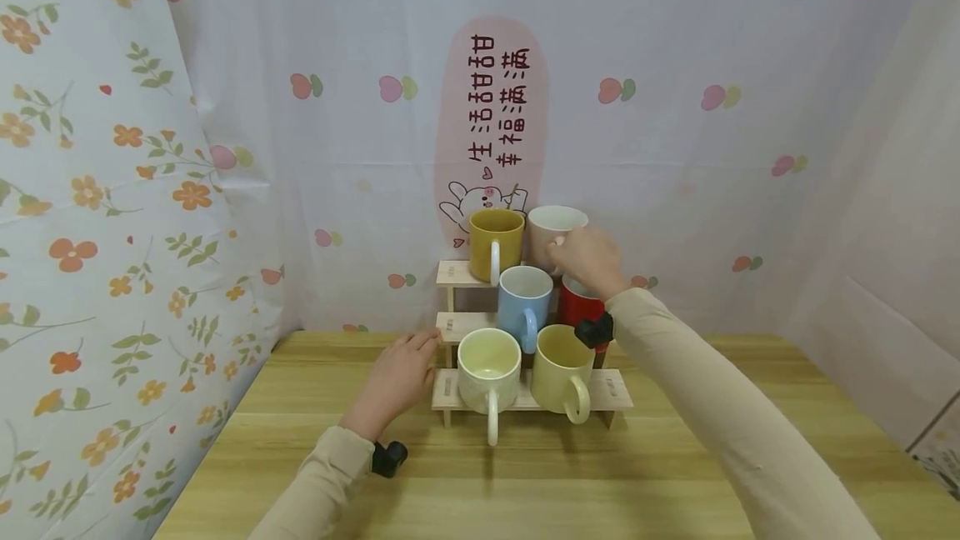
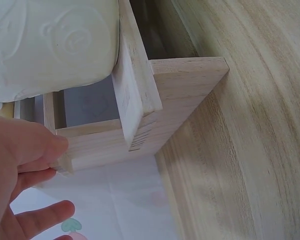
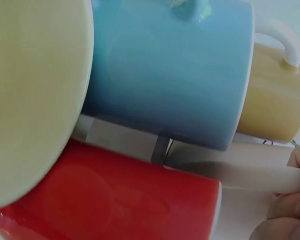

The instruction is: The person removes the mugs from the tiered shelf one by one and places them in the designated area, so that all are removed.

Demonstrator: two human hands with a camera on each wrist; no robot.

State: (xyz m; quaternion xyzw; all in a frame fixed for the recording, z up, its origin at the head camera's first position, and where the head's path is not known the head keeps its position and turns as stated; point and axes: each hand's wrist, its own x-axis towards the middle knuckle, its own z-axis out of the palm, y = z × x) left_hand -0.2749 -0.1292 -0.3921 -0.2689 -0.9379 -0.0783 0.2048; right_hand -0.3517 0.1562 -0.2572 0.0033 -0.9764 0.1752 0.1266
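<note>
Pale pinkish-white ceramic mug (image 1: 542, 242) found on the top tier, directly at the right grip (image 1: 591, 257); its handle appears pinched between closed fingers. Light wooden three-tier rack (image 1: 615, 391) held at the middle tier's end by the left grip (image 1: 397, 377), thumb and finger closed on the corner, other fingers loose.

Main risk: mustard-yellow mug (image 1: 482, 250), just left of the right grip, could be knocked if the pale mug is swung sideways. Blue mug (image 1: 516, 300) and glossy red mug (image 1: 576, 308), below that grip, could be caught by a lowered forearm or the black wrist camera (image 1: 595, 330). Tilt is judged likely if only the handle is pinched. Rack could be shifted on the wood-grain surface (image 1: 300, 407) should the left grip be loosened or pulled.
</note>
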